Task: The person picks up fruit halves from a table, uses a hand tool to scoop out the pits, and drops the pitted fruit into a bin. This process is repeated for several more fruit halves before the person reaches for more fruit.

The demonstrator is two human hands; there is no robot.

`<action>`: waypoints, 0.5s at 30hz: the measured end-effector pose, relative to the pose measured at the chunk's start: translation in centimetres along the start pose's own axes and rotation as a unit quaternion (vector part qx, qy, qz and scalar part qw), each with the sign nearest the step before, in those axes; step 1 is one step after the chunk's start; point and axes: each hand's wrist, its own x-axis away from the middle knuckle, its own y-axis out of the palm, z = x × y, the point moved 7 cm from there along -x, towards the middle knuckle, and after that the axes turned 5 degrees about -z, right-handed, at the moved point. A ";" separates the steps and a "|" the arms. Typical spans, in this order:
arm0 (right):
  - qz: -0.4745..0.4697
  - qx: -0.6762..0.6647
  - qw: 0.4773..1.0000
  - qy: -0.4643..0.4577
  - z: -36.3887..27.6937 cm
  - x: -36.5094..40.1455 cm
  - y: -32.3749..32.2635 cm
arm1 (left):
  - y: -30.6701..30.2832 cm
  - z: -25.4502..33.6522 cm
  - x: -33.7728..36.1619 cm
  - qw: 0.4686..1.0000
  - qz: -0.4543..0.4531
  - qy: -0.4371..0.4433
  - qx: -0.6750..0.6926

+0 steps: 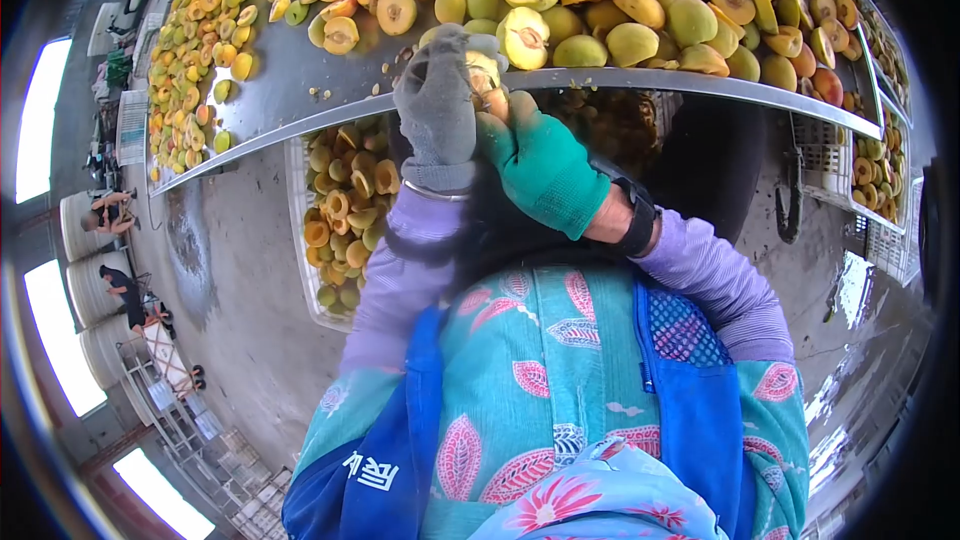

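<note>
Closest to us is a light blue cloth (610,495) with pink flowers. At the far left, we see two people (125,290) sitting. Next come lots of little yellow fruit halves (195,90) on the shiny metal table (300,90). White writing (370,471) sits on the blue apron (390,440), but it is too bent for us to read. Under the table, a white crate (303,230) is full of cut halves (350,200). Our left hand (440,105), in a gray glove, squeezes a piece of fruit (487,85) just by the table edge. Our right hand (550,165), in a green glove, pinches its low side. We can't tell if a small tool hides there. Behind, the big pile (640,15) has lots of cut fruit, and some looks whole, so we think cutting is only partly done. Our black wrist band (637,215) shows no name. Far right, more halves fill another crate (828,165).
</note>
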 end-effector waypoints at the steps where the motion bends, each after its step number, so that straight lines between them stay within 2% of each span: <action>1: -0.011 -0.013 1.000 0.002 0.3 -0.1 0.0 | 0.2 0.3 -0.1 0.998 -0.049 -0.003 -0.044; 3: -0.036 -0.035 0.999 0.004 1.1 -0.5 -0.1 | 1.3 2.3 -0.2 0.991 -0.113 -0.014 -0.067; 4: -0.014 -0.090 0.996 0.009 1.1 -0.4 0.2 | 1.8 2.8 0.0 0.986 -0.142 -0.019 -0.079; 5: 0.008 -0.147 0.989 0.014 0.4 -0.7 0.9 | 1.9 3.7 -0.4 0.977 -0.137 0.074 -0.143; 6: 0.030 -0.204 0.978 0.018 -0.2 -0.9 1.2 | 1.9 2.9 -1.1 0.986 -0.129 0.021 -0.101; 8: -0.032 -0.280 0.952 0.123 -0.1 -0.9 1.3 | 2.4 1.8 -2.2 0.990 -0.114 -0.083 -0.015; 9: -0.067 -0.314 0.933 0.162 0.0 -0.7 1.3 | 2.9 1.9 -2.5 0.986 -0.139 -0.063 -0.061; 10: -0.099 -0.346 0.911 0.199 -0.1 -0.6 1.4 | 3.3 1.9 -2.7 0.980 -0.172 -0.084 -0.060; 12: -0.097 -0.433 0.866 0.231 -0.9 -0.7 1.3 | 4.0 2.1 -2.7 0.962 -0.236 -0.127 -0.056; 13: -0.097 -0.474 0.840 0.245 -1.2 -0.7 1.3 | 4.1 2.0 -2.7 0.966 -0.237 -0.100 -0.010; 15: -0.141 -0.531 0.802 0.235 -0.6 -0.5 1.5 | 4.5 1.5 -3.6 0.951 -0.306 -0.006 -0.050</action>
